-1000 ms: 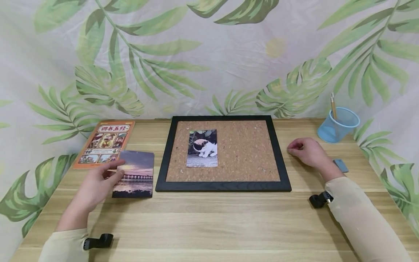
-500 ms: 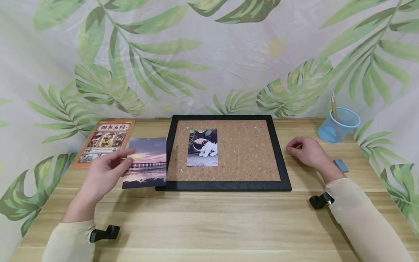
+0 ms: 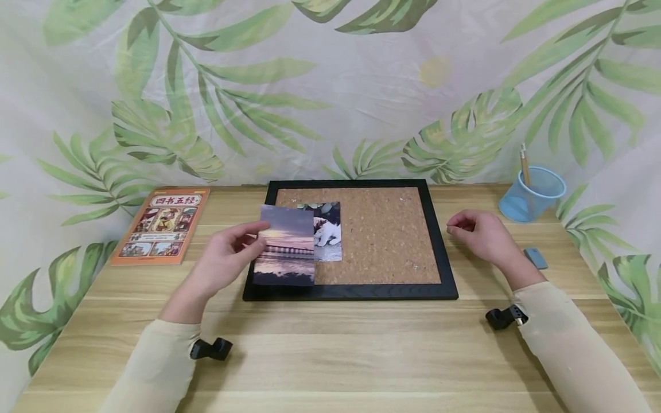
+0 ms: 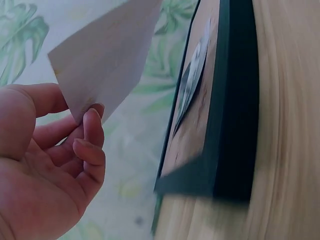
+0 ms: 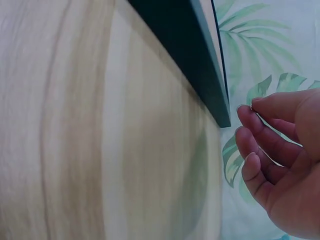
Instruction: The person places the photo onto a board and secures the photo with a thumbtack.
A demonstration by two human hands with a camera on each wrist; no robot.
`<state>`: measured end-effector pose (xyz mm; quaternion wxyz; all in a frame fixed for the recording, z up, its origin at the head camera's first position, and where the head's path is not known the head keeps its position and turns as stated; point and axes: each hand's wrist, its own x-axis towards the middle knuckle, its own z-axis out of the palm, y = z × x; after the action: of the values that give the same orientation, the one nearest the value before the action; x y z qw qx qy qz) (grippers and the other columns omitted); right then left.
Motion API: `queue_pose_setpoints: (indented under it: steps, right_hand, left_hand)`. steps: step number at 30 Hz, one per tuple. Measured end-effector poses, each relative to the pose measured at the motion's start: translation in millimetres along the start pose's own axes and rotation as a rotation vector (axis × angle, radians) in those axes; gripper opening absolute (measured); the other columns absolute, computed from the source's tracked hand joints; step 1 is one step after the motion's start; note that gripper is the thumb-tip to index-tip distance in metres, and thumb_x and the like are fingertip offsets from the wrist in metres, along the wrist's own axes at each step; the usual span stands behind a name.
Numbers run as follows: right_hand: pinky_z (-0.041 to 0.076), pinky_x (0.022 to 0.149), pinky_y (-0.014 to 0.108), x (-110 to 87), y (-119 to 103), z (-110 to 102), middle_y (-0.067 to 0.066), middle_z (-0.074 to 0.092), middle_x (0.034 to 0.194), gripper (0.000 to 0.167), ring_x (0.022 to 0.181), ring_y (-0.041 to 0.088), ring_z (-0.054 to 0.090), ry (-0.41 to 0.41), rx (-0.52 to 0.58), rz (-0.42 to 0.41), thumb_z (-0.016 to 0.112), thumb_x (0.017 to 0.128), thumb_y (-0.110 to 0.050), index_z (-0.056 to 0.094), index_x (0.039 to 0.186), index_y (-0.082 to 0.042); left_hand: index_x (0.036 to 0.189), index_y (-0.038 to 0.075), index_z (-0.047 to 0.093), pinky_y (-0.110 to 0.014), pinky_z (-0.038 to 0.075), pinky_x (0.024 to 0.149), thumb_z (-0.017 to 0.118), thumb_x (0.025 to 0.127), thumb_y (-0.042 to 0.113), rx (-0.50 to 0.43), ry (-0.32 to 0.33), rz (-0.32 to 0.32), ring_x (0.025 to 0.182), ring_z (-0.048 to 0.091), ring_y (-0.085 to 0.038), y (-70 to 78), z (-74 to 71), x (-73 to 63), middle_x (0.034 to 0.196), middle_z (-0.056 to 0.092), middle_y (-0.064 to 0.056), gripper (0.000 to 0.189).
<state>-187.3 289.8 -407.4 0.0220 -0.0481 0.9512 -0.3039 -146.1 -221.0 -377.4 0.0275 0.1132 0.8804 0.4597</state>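
My left hand (image 3: 224,261) pinches the left edge of a sunset photo (image 3: 285,252) between thumb and fingers. The photo shows a pier over water and is held over the left side of a black-framed cork board (image 3: 384,241). Behind it, a cat photo (image 3: 330,235) on the cork is partly covered in the head view. From the left wrist, the sunset photo's pale back (image 4: 107,57) shows, tilted. My right hand (image 3: 477,235) is beside the board's right edge. Its thumb and forefinger meet on a tiny glinting thing (image 5: 251,106), too small to name.
An orange book (image 3: 162,226) with Chinese characters lies at the left. A blue mesh pen cup (image 3: 532,195) with a pencil (image 3: 524,166) stands at the back right, and a small grey-blue block (image 3: 535,258) lies beside the right wrist. A leaf-patterned cloth (image 3: 361,86) hangs behind the table.
My left hand has carried the sunset photo rightward, from beside the orange book to over the board's left side, where it now overlaps the cat photo. My right hand has stayed nearly still.
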Motion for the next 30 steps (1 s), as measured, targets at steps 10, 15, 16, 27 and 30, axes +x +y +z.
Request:
queue_pose_setpoints:
  steps: [10, 15, 16, 27, 30]
  right_hand:
    - [0.049, 0.072, 0.029, -1.6, -16.1, -1.9, 0.017, 0.075, 0.102, 0.022, 0.085, 0.021, 0.061, 0.011, 0.04, -0.036, 0.066, 0.108, -0.019, 0.075, 0.117, -0.001]
    - [0.048, 0.07, 0.027, -0.3, -21.3, -2.0, 0.018, 0.076, 0.104, 0.021, 0.085, 0.02, 0.06, 0.011, 0.065, -0.039, 0.066, 0.108, -0.018, 0.074, 0.117, -0.001]
    - [0.048, 0.07, 0.027, 0.0, -21.6, -1.7, 0.018, 0.076, 0.104, 0.021, 0.085, 0.019, 0.061, 0.012, 0.068, -0.041, 0.066, 0.108, -0.018, 0.074, 0.117, -0.001]
    - [0.048, 0.07, 0.027, 1.3, -26.2, 2.3, 0.021, 0.077, 0.104, 0.018, 0.085, 0.02, 0.062, 0.002, 0.095, -0.062, 0.063, 0.109, -0.012, 0.073, 0.117, 0.001]
    - [0.048, 0.07, 0.026, 1.9, -26.8, 2.8, 0.02, 0.078, 0.104, 0.018, 0.085, 0.02, 0.063, 0.002, 0.104, -0.064, 0.063, 0.109, -0.012, 0.072, 0.117, 0.002]
  left_hand:
    - [0.156, 0.001, 0.055, -0.027, 0.05, 0.065, 0.067, 0.106, 0.01, -0.124, -0.128, 0.057, 0.088, 0.062, -0.022, 16.3, 46.4, 35.7, 0.114, 0.069, -0.021, 0.052]
    - [0.159, 0.004, 0.051, -0.029, 0.049, 0.063, 0.069, 0.105, 0.015, -0.111, -0.17, 0.059, 0.085, 0.059, -0.025, 23.6, 66.1, 49.7, 0.11, 0.066, -0.017, 0.059]
    - [0.161, 0.005, 0.049, -0.029, 0.05, 0.064, 0.069, 0.105, 0.016, -0.108, -0.18, 0.057, 0.087, 0.06, -0.026, 25.0, 70.2, 52.2, 0.113, 0.066, -0.017, 0.06]
    - [0.164, 0.004, 0.043, -0.032, 0.048, 0.07, 0.069, 0.104, 0.02, -0.07, -0.212, 0.037, 0.105, 0.064, -0.028, 43.1, 108.6, 77.5, 0.128, 0.064, -0.018, 0.067]
    - [0.164, 0.005, 0.043, -0.031, 0.048, 0.071, 0.069, 0.104, 0.021, -0.057, -0.224, 0.028, 0.106, 0.064, -0.027, 46.9, 117.6, 84.8, 0.126, 0.065, -0.017, 0.068]
